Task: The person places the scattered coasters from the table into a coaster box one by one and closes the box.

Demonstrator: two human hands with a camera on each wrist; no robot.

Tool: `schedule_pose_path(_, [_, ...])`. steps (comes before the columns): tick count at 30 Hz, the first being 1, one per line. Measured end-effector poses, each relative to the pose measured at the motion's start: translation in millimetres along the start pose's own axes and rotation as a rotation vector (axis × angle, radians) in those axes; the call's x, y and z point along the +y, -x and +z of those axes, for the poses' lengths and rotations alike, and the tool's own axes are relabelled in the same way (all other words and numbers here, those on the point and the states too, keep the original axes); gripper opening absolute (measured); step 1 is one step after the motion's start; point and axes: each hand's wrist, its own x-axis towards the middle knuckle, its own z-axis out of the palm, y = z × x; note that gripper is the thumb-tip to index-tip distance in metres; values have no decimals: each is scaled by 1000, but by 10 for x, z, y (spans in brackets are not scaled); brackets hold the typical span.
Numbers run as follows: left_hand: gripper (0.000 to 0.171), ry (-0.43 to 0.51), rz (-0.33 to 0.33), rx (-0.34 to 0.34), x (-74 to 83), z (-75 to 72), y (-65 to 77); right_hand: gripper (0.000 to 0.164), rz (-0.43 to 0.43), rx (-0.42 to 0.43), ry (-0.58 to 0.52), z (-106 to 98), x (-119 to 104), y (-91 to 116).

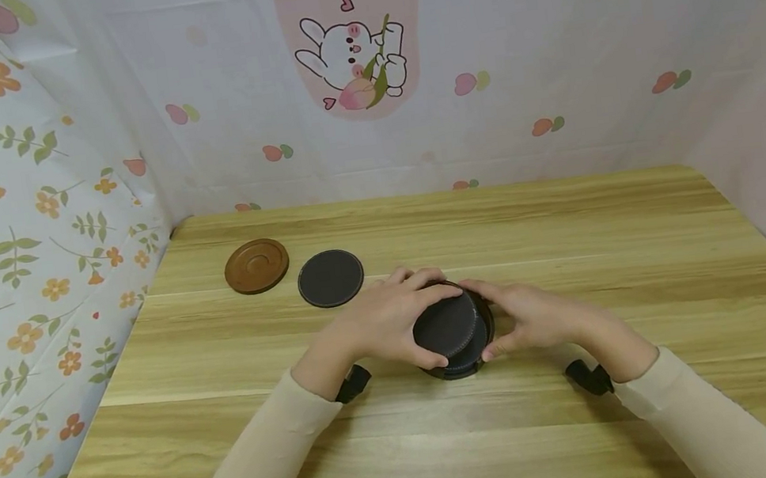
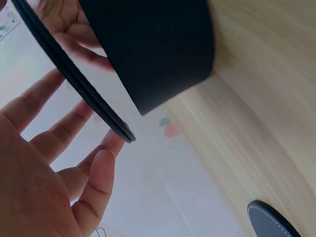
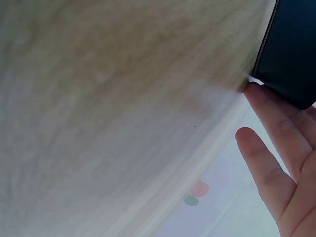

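Note:
My left hand [image 1: 393, 317] pinches round black coasters [image 1: 445, 325] by their edges, tilted over a round black coaster holder [image 1: 461, 374]. In the left wrist view, two thin layers of coasters [image 2: 74, 76] show edge-on between the thumb and fingers, apart from the holder [image 2: 163, 54]. Another stitched black disc [image 1: 473, 351] shows lower down inside the holder. My right hand [image 1: 536, 316] grips the holder's right side between thumb and fingers. In the right wrist view, fingers [image 3: 279, 126] touch the holder's dark wall [image 3: 291, 54].
A black coaster [image 1: 330, 278] with a stitched edge lies flat on the wooden table [image 1: 410, 459], left of the hands. Beside it, farther left, lies a brown round coaster [image 1: 257, 266] with ringed grooves. Printed curtains [image 1: 508, 32] hang behind and along the left.

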Motion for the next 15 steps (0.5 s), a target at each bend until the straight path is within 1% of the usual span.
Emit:
schedule_pose_path(7, [86, 5, 10, -17, 49, 19, -51, 107, 11, -9, -17, -9, 7, -4])
schedule_pose_path(15, [85, 21, 20, -20, 51, 70, -85, 109, 14, -1, 7, -3, 5, -3])
